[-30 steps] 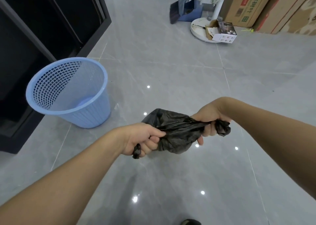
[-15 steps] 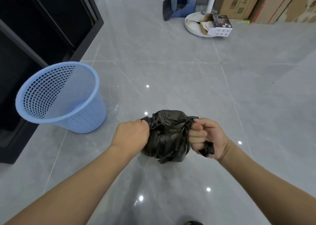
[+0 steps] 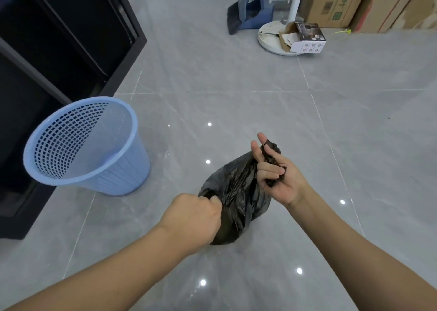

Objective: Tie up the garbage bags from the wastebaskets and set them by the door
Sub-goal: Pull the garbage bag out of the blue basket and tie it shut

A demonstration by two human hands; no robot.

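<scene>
A small black garbage bag point(image 3: 236, 192) hangs above the grey tile floor between my two hands. My left hand point(image 3: 196, 216) is a fist that grips one twisted end of the bag at its lower left. My right hand point(image 3: 274, 171), palm up, holds the other end at the upper right, with the plastic wound among its curled fingers. A light blue mesh wastebasket point(image 3: 87, 145) stands on the floor to the left with no bag in it.
Black cabinets point(image 3: 59, 50) line the left wall behind the basket. At the back stand a blue dustpan with a broom point(image 3: 250, 15), a white fan base point(image 3: 272, 36), a small open box point(image 3: 305, 38) and big cardboard cartons point(image 3: 354, 1).
My right hand has turned palm up and risen to the upper right of the bag. My left hand has dropped to its lower left. The camera has tipped up a little.
</scene>
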